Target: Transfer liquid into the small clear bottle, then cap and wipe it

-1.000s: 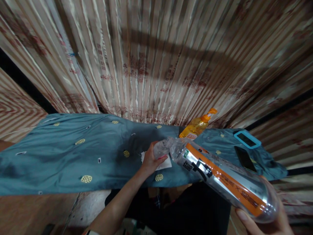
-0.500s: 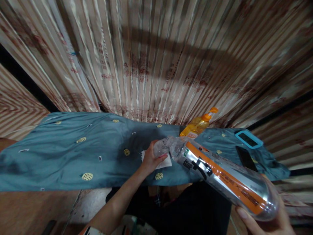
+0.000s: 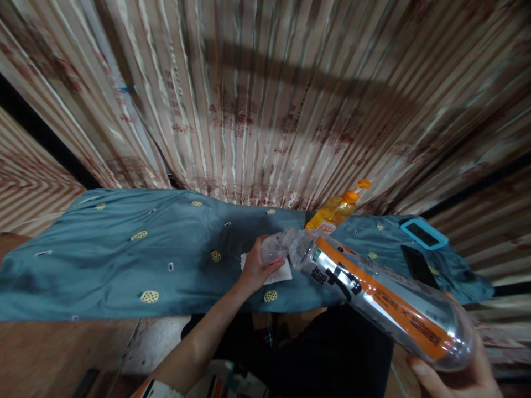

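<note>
A large clear plastic bottle (image 3: pixel 385 301) with an orange and silver label lies tilted, its neck pointing down toward the table. My right hand (image 3: pixel 454 380) grips its base at the lower right. My left hand (image 3: pixel 258 266) is wrapped around a small clear container (image 3: pixel 276 248) right at the big bottle's mouth. Under my left hand a white paper (image 3: pixel 277 273) lies on the teal cloth (image 3: pixel 124 260) that covers the table.
An orange-capped bottle of yellow liquid (image 3: pixel 337 211) stands at the back of the table. A dark phone (image 3: pixel 418 266) and a device with a teal rim (image 3: pixel 423 232) lie at the right end. A striped curtain (image 3: pixel 265 99) hangs behind.
Both hands keep their hold on the bottle and the small container. The whole view has drifted slightly, and nothing else has moved.
</note>
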Tool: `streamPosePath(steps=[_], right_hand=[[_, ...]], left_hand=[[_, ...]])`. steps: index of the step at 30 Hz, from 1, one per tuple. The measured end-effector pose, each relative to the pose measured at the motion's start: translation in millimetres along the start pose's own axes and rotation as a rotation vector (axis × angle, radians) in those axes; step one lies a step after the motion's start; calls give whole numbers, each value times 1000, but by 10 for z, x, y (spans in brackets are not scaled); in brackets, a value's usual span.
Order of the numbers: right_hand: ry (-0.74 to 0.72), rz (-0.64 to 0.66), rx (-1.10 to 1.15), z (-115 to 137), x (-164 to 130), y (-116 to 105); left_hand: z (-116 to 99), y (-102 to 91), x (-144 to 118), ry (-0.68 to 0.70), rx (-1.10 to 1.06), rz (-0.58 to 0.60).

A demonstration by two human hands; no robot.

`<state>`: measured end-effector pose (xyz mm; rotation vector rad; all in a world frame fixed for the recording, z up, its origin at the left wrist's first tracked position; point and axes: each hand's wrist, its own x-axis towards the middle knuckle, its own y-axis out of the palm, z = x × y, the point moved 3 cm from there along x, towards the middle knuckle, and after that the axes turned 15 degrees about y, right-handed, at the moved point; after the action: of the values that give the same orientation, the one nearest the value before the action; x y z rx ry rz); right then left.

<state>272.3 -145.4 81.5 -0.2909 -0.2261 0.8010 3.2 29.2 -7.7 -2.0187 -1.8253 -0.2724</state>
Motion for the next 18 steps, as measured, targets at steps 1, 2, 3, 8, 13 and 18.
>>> streamPosePath(steps=[1,2,3,8,13,18], right_hand=[[-4,-1,-7,-12,10,-10],[-10,-4,-20,-21,18,-19],[-16,-8,-32,-27,23,-26],[0,-21,6,-16,3,-6],[4,-11,32,-2,-29,39],[-8,-15,17,-33,-21,1]], left_hand=[[0,-1,0,-2,1,1],[0,-3,1,-4,5,1],[1,-4,2,-6,11,1],[15,3,3,-11,26,-2],[17,4,-4,-1,18,-7],[11,0,-2,-4,6,-6]])
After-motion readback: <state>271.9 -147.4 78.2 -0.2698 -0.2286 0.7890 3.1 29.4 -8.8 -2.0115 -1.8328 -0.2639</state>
